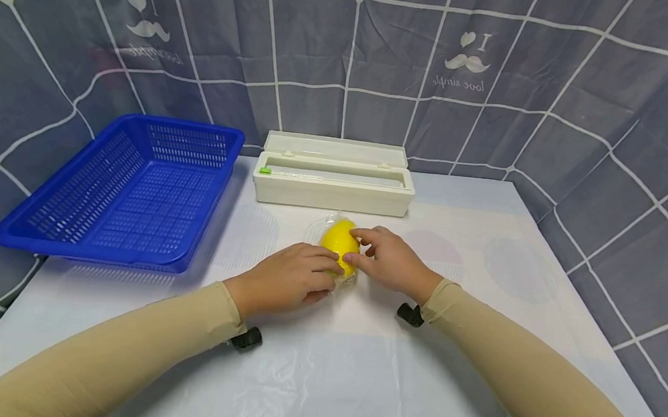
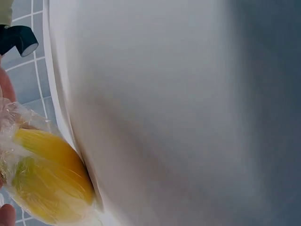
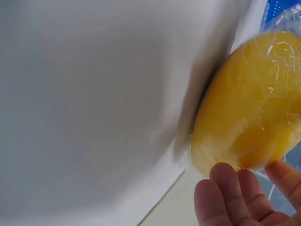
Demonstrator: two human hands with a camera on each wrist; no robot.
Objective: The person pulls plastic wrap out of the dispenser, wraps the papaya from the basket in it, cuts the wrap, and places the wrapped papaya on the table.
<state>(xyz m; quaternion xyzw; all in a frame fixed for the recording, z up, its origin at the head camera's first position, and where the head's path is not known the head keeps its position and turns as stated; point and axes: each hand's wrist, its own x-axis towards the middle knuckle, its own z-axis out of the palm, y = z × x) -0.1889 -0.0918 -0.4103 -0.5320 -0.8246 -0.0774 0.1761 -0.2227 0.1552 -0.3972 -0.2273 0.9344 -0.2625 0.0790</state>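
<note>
A yellow lemon-shaped fruit (image 1: 339, 241) wrapped in clear cling film lies on the white table (image 1: 500, 305), just in front of the dispenser box. My left hand (image 1: 333, 263) comes in from the left, its fingers curled against the fruit's near side. My right hand (image 1: 357, 248) meets it from the right, thumb and forefinger pinching the film on the fruit. The left wrist view shows the wrapped fruit (image 2: 47, 183) at the lower left with crinkled film. In the right wrist view the fruit (image 3: 254, 103) fills the right side, with my fingertips (image 3: 225, 188) just below it.
An empty blue slotted basket (image 1: 130, 189) stands at the left, overhanging the table's edge. A white cling-film dispenser box (image 1: 333, 181) with its lid raised sits behind the fruit. A grey patterned curtain (image 1: 589, 126) closes in the back and sides.
</note>
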